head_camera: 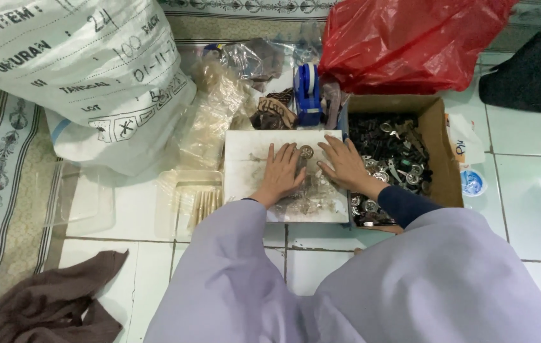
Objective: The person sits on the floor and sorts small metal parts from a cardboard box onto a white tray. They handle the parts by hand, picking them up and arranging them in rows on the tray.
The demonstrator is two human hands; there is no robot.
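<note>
Resting flat on a white board (245, 149) on the tiled floor (537, 216), both hands lie palm down with fingers spread, gripping nothing. The left hand (281, 170) and the right hand (345, 164) flank a small round metal part (307, 152), which sits on the board between their fingertips; whether either finger touches it cannot be told. A crumpled clear plastic bag (312, 198) lies on the board under and just below the hands. Just right of the board stands a cardboard box (439, 152) filled with dark and silvery metal parts (392, 149). Behind the board sits a blue tape dispenser (307, 92), with a red plastic bag (404, 41) beyond the box. A large white sack (86, 76) lies to the left, and a clear tray (189, 200) lies beside the board.
</note>
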